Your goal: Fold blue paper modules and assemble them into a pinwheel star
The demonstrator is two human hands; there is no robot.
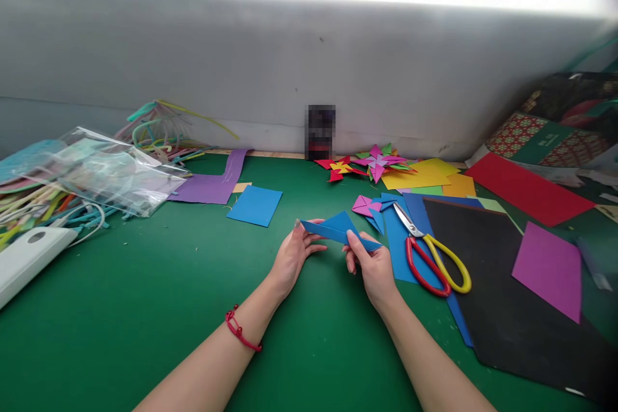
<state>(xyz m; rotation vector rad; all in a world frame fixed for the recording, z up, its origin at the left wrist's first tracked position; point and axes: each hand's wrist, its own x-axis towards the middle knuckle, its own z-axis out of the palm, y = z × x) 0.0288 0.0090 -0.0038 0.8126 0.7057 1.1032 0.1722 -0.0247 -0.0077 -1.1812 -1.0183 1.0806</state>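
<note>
A folded blue piece of paper (333, 229), roughly triangular with a long straight lower edge, is held up above the green table. My left hand (294, 254) pinches its left corner between thumb and fingers. At the other end, my right hand (371, 264) grips the paper with the thumb on top and the fingers curled beneath. A red cord bracelet (240, 331) circles my left wrist. Flat on the table to the left lies a blue paper square (255, 205). Scissors (425, 244) with one red and one yellow handle rest right of my right hand.
Folded paper stars (376, 161) and yellow sheets (415, 175) lie at the back. A black sheet (506, 296), a purple sheet (550, 270) and a red sheet (526, 187) cover the right side. Clear plastic bags (116, 174) and a white device (33, 257) sit at the left.
</note>
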